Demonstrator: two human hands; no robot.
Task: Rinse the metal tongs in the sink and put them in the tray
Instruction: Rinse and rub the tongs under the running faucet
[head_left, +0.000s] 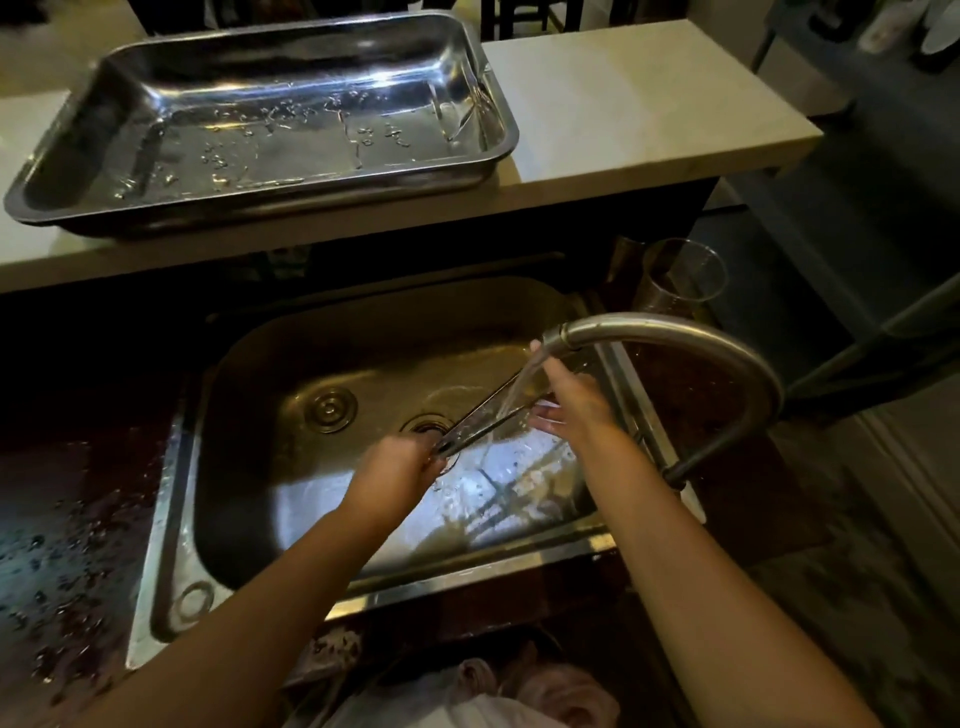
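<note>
So we're mid-rinse here. The long shiny metal tongs (485, 413) are held over the stainless steel sink basin (249, 374), slanting across it right above the round drain hole (428, 427), with the water stream (511, 392) from the curved brushed-metal faucet (675, 340) hitting them about halfway along. The left hand (397, 470) is clenched around the lower end of the tongs, nearer the front of the sink. The right hand (574, 402) is up at the other end, just under the spout; fingers look curled loosely round the tips, but I honestly can't tell if it's gripping or just rubbing them.

The big rectangular steel tray (270, 124) sits on the pale counter ledge (623, 104) behind the sink, wet, nothing in it.

My guess at the next move: lift the tongs clear of the stream, carry them up over the back of the sink and lay them flat in that tray.
</note>
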